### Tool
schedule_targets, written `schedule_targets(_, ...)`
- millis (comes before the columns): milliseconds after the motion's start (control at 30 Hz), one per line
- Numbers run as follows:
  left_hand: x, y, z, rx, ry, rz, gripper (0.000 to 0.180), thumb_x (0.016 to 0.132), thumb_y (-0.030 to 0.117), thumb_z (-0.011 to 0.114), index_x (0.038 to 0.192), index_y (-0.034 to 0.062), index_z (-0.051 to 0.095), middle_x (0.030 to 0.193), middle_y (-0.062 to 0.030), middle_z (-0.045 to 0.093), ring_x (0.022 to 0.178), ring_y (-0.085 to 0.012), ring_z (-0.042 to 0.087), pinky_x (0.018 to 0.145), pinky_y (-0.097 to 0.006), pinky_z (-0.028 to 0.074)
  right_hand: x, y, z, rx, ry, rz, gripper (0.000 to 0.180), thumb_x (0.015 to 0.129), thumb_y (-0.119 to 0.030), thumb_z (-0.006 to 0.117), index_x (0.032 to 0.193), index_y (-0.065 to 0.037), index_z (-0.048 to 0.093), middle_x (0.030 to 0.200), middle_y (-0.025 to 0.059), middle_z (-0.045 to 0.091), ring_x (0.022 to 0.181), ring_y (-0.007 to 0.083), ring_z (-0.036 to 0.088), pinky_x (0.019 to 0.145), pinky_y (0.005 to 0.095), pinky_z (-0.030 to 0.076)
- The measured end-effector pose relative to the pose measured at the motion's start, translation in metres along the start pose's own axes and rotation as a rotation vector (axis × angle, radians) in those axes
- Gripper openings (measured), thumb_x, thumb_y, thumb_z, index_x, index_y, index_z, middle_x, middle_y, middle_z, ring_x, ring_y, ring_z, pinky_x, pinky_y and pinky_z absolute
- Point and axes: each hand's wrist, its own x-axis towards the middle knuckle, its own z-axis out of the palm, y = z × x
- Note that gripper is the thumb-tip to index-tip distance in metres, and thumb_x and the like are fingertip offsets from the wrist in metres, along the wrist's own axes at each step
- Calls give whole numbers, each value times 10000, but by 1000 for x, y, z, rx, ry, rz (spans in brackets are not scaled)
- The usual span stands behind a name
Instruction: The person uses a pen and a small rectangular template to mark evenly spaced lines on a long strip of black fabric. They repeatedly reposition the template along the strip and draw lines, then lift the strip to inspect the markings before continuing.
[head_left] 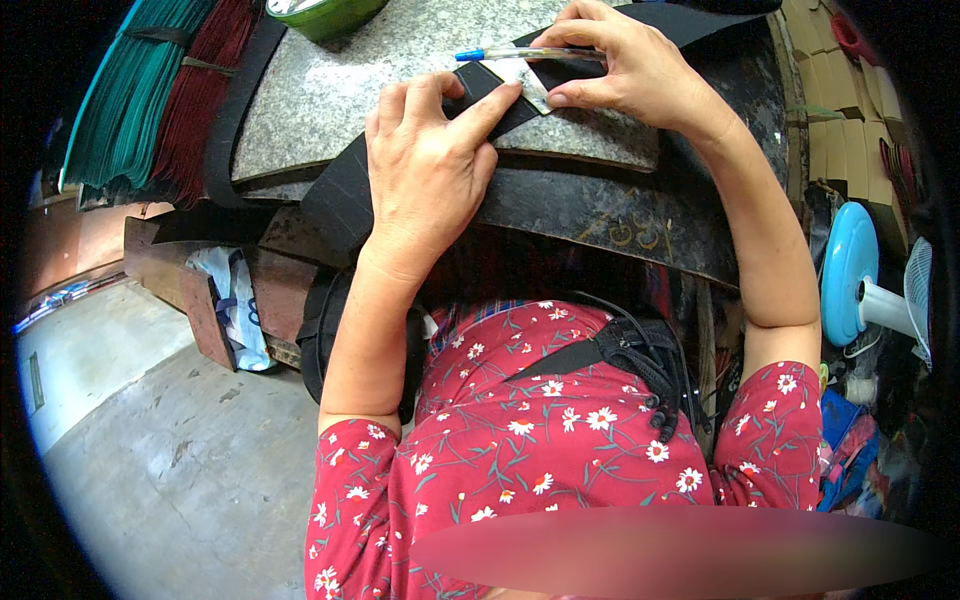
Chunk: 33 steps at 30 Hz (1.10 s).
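Note:
My left hand [425, 165] bears down on a wide black strip [340, 195] that crosses a speckled grey stone slab [310, 100]. Its fingers are bent, and one fingertip presses at the edge of a small pale flat piece [530, 88] lying over the black material. My right hand [630, 65] holds a clear pen [505, 54] with a blue end, lying level above the strip. The thumb and a finger of that hand are pinched close to the pale piece's right side; whether they grip it too, I cannot tell.
Bundles of teal strips [140, 95] and maroon strips [215, 95] lie at the far left. A green bowl [325, 18] stands at the slab's back edge. At right are a blue fan [848, 275] and stacked tan pieces [850, 150]. A plastic bag [235, 305] hangs below the bench.

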Motion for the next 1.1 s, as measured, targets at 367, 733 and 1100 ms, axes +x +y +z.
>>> schedule_targets(367,0,0,0,-8,2,1,534,748,137,719,1255,305,722,1085,-57,560,1037,-286,526,897,-431,440,0,17,9,-103,77,-172,535,742,-336,888,1194,-99,730,1157,62,631,1074,255,661,951,357,524)
schedule_targets(733,1,1,-3,3,-15,20,528,747,130,720,1250,289,723,1126,-65,570,1047,-287,538,912,-433,440,1,29,10,-18,55,-174,471,807,-311,854,1177,-47,730,1152,59,630,1073,226,661,942,348,528)
schedule_targets(1100,15,0,-7,-52,-57,36,366,845,106,673,1196,192,735,1250,-25,684,1024,-300,606,932,-432,484,6,27,13,513,381,19,426,1093,-365,530,930,-11,704,799,7,635,731,116,586,663,284,482)
